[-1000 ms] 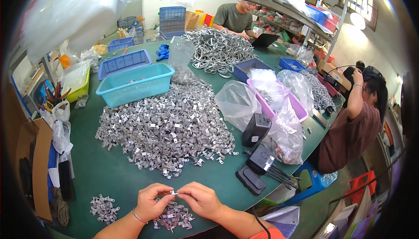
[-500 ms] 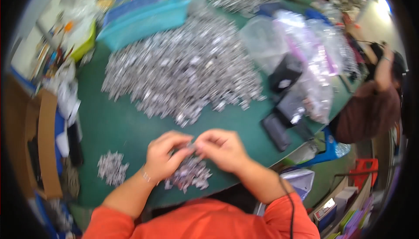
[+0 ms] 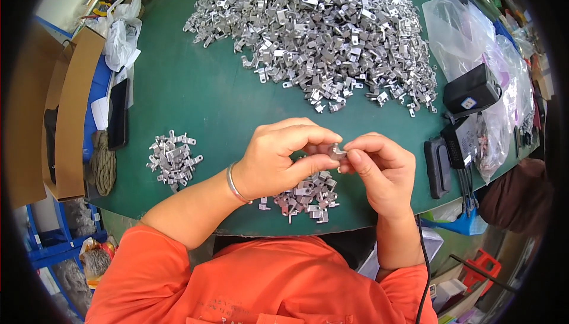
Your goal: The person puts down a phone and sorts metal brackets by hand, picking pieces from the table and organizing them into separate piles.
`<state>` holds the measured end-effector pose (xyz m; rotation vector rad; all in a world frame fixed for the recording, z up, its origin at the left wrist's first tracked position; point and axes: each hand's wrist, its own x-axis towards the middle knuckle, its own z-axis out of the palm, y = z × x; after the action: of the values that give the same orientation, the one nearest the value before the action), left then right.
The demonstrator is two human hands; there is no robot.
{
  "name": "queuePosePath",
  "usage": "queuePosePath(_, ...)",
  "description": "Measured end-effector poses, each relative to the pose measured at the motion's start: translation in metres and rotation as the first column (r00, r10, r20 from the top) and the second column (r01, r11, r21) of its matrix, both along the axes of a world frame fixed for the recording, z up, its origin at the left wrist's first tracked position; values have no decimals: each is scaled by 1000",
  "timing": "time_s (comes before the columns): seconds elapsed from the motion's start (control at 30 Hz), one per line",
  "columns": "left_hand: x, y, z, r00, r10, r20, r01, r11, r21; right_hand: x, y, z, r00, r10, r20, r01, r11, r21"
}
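Between my two hands is a small silver metal bracket. The thumb and forefinger of my left hand pinch it from one side. From the other side, the fingertips of my right hand close on it too. Beneath my hands, partly hidden by them, lies a small pile of metal brackets near the table's front edge. Another small pile of brackets lies to the left of my left forearm. A large heap of the same grey brackets spreads over the far part of the table.
The green table carries everything. On the right are a black box, a dark case and clear plastic bags. On the left stand a cardboard box and a black phone. A cable hangs by my right arm.
The view has shifted, so the heap sits higher in the picture and the table's things lie elsewhere in it. Both hands still hold a small metal piece between them.
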<state>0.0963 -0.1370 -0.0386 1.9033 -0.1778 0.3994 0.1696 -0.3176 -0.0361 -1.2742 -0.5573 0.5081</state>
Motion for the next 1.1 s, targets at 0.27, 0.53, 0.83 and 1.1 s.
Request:
queuePosePath(0.27,5,5,-3,998,-58,14,60,987,-152,7,9,-8,809,-163,565,227,973,-46)
queuePosePath(0.53,18,2,9,984,-45,173,33,997,72,14,0,7,693,-123,711,274,956,-101)
queuePosePath(0.83,-1,5,-8,992,125,-5,-122,958,-260,-71,-106,-8,875,319,363,-220,932,-289)
queuePosePath(1.1,8,-1,-12,992,123,-36,-128,960,-249,31,-325,103,592,-779,206,796,605,-2)
